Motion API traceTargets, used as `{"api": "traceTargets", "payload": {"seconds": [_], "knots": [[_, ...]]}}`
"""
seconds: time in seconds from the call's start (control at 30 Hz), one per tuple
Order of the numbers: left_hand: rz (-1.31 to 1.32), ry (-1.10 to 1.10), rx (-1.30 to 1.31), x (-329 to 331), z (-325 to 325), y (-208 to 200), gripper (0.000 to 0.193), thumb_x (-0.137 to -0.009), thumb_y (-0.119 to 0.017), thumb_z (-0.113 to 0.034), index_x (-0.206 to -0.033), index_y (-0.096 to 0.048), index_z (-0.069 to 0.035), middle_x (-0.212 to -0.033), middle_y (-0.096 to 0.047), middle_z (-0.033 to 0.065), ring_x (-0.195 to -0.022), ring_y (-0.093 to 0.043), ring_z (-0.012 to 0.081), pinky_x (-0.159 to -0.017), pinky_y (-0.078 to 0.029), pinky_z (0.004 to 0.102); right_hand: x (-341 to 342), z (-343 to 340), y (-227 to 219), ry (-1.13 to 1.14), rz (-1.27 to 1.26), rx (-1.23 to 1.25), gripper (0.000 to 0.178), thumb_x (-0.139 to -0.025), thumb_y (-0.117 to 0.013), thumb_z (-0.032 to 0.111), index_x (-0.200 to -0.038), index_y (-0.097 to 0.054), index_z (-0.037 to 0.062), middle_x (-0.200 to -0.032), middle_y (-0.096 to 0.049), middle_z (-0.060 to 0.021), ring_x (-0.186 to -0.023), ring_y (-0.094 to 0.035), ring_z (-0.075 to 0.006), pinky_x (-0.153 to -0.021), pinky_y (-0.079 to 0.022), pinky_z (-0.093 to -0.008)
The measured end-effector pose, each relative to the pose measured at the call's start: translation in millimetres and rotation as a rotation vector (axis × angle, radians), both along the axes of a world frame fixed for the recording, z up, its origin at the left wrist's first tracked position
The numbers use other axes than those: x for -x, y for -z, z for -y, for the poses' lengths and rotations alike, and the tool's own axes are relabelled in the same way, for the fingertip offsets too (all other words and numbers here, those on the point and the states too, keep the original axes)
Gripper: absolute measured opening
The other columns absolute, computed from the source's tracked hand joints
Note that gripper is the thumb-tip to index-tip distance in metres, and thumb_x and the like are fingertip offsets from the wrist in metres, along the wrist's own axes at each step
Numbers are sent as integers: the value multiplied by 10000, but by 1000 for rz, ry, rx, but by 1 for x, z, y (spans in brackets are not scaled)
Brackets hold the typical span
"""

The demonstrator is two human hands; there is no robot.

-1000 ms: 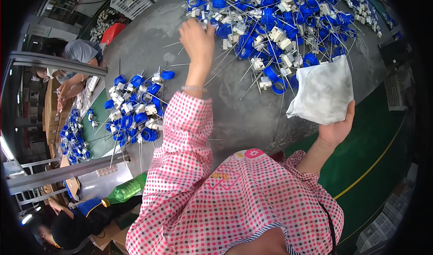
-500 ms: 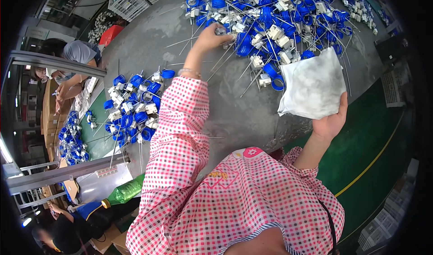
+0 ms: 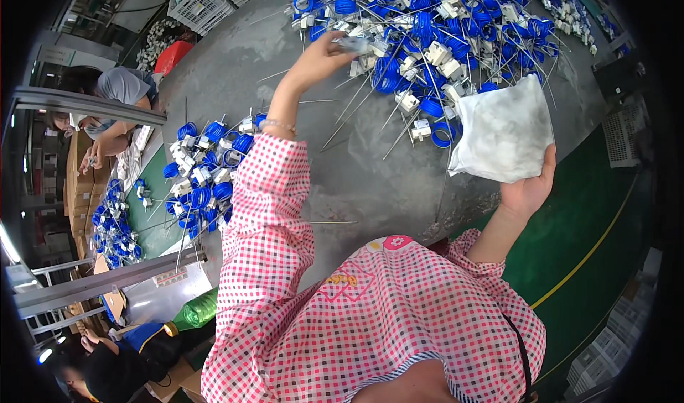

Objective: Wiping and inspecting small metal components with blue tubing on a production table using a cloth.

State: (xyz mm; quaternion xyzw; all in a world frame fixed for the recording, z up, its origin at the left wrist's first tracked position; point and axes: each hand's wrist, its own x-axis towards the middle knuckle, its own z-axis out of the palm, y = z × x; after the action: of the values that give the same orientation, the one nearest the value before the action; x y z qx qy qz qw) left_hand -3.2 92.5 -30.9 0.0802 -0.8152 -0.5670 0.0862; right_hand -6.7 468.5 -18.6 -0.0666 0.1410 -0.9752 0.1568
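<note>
At the near-left edge of a big heap of blue wire coils [image 3: 420, 25] with white blocks and thin metal rods, my left hand [image 3: 320, 63] pinches a small grey-white part [image 3: 352, 45]. Blur hides that part's exact kind. Out to the right, my right hand [image 3: 527, 193] grips a folded white cloth pad [image 3: 504, 129] by its near edge, with the thumb along its right side. The pad, smudged grey on top, is held up in front of the heap's near-right end.
A smaller pile of coils [image 3: 203, 168] lies to the left on the grey table [image 3: 363, 179]. A metal frame bar [image 3: 92, 104], a green bottle [image 3: 196, 310] and a co-worker [image 3: 125, 90] are further left. White crates [image 3: 199, 8] stand at the back left.
My left arm has shifted left, its hand still at the heap's edge with the small part. My right hand and the pad have moved slightly right.
</note>
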Motion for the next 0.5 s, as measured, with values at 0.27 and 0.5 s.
{"api": "traceTargets", "payload": {"seconds": [0.27,0.5], "knots": [[-36,-122,1041,35,34,16,269,-658,-556,-120,-921,-609,-138,-925,-579,77,-911,-483,282,-756,-396,362,0,1,3,19,30,-4,416,-891,-294,245,-1213,-333,-15,-1253,-368,-142,-1159,-349,-284,-980,-246,-439],[164,-42,1583,29,32,27,413,-690,-556,-145,-1090,-517,-241,-981,-543,26,-1007,-416,240,-795,-331,402,1,1,-4,155,147,-138,418,-890,-293,243,-1216,-326,-17,-1262,-353,-148,-1169,-335,-283,-985,-238,-442]]}}
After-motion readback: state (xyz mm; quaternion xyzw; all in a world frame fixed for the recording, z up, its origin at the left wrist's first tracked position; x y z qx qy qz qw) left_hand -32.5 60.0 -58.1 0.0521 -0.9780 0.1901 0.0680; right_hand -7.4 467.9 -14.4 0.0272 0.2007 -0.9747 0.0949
